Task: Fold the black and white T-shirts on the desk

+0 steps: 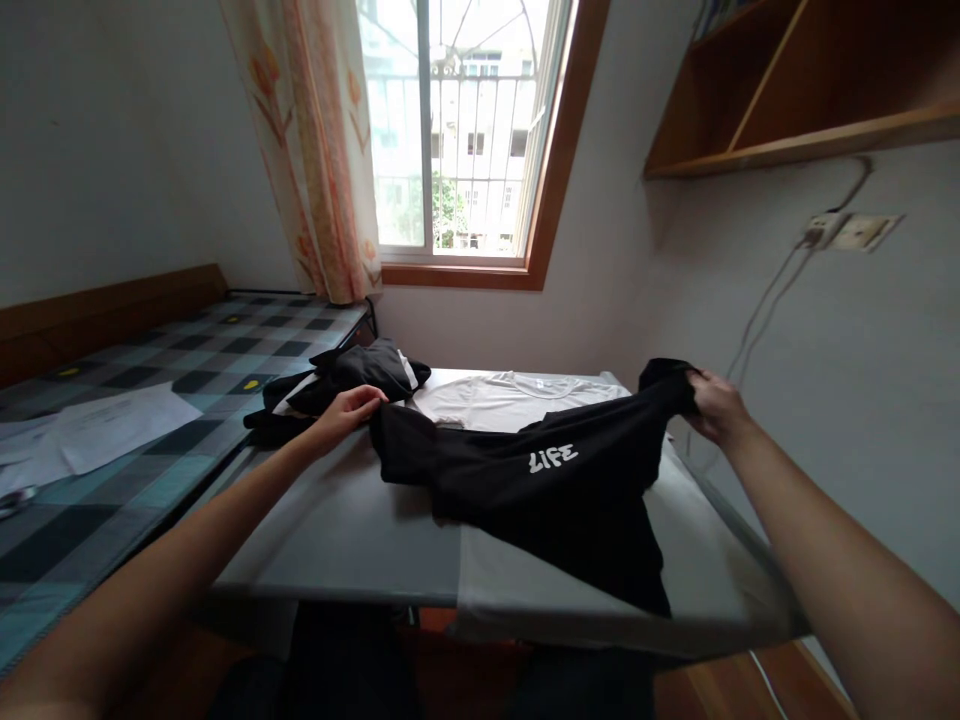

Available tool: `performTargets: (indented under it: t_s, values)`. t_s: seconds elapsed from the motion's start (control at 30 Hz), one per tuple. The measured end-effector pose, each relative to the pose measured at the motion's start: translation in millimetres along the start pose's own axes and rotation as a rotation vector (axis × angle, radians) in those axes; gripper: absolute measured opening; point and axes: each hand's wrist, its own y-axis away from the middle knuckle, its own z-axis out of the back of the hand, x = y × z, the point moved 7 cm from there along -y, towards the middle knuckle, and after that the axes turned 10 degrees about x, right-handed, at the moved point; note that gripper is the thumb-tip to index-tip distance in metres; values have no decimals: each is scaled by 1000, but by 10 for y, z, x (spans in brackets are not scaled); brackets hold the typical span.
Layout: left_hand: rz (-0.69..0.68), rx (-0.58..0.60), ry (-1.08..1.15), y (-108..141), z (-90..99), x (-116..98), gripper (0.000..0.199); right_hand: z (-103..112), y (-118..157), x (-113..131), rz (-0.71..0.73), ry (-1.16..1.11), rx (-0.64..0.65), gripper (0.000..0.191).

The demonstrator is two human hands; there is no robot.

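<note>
A black T-shirt with white lettering, upside down from here, is stretched between my two hands over the table. My left hand pinches one end of it, close to the dark clothes pile. On the other side my right hand is closed around the opposite end, lifted higher, with the cloth bunched at the fingers. The shirt's lower part hangs in a slanting fold toward the table's front edge. Beneath and behind it lies a white T-shirt, its neckline toward the window and its middle covered by the black cloth.
A pile of black clothes sits at the table's back left. The grey table stands beside a checked bed with papers on it. Cables hang from a wall socket at right, below a wooden shelf.
</note>
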Motion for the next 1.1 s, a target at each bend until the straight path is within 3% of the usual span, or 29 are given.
performTargets:
  t_s: [0.13,0.23,0.3,0.33,0.43,0.57,0.67,0.77,0.93,1.1]
  values:
    - [63,7,-180,156,182,253,51,186,166,-487,-190,201,92,12]
    - [91,160,-287,215,79,426,47,105,297,-783,-329,397,320,19]
    - [112,259,-324,193,-20,474,45,55,339,-832,-372,617,398,13]
    - [113,276,-337,158,-56,462,44,36,327,-776,-341,733,377,11]
    - [69,207,-363,-30,-119,316,42,-170,252,-404,-112,911,287,27]
    - [58,144,-394,-323,-303,167,37,-862,278,23,106,710,578,26]
    - [114,238,-396,-488,-525,205,38,-1298,372,281,192,596,708,34]
    - [186,285,-388,-585,-631,277,43,-1579,455,427,191,554,804,52]
    - [387,283,-314,-626,-607,354,52,-1733,451,492,78,629,910,68]
    - [552,295,-184,-571,-582,329,44,-1706,451,467,-6,794,1025,40]
